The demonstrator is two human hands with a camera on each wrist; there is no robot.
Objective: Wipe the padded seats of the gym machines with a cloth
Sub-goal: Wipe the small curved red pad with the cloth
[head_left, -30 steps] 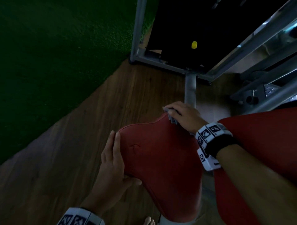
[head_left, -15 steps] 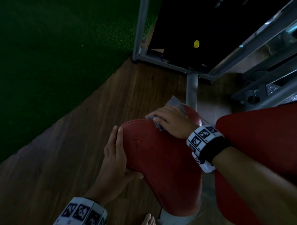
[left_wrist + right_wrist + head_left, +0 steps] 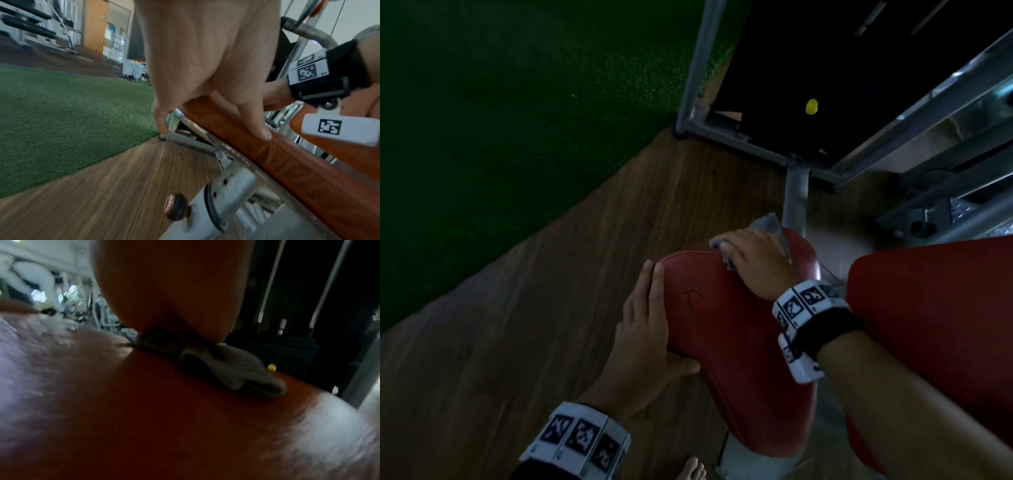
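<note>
While left hand (image 3: 643, 329) clasps the smooth red seat (image 3: 739, 346) edge, right hand (image 3: 753, 260) fingers press crumpled grey cloth (image 3: 768, 222)

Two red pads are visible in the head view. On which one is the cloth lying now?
The cloth lies on the red seat in the middle, pressed by the right hand while the left hand holds its edge. The other red pad, at right, has nothing on it.
</note>
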